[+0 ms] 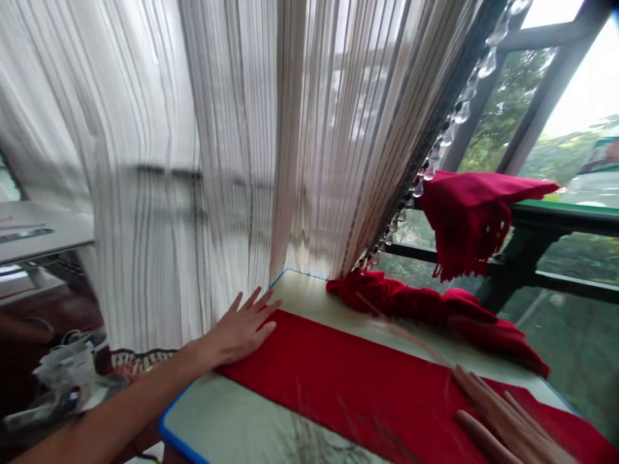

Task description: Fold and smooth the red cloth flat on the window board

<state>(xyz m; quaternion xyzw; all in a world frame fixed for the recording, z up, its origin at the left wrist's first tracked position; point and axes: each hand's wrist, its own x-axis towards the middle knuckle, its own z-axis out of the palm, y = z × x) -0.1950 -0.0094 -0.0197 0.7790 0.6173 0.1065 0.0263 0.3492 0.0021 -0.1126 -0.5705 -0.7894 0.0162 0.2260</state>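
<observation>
A long folded strip of red cloth lies flat across a pale table with a blue edge. My left hand rests on the cloth's far left end, its fingers spread out past the edge. Over the right part of the cloth, my right hand lies flat with fingers stretched and the thumb apart; its lower part runs out of the picture. Behind the strip, a bunched heap of red cloth sits along the table's window side.
A fringed red cloth hangs over the dark window rail. Sheer striped curtains edged with clear beads hang behind the table. At left are a white table and plastic bags. Blurred dark strands cross the lower foreground.
</observation>
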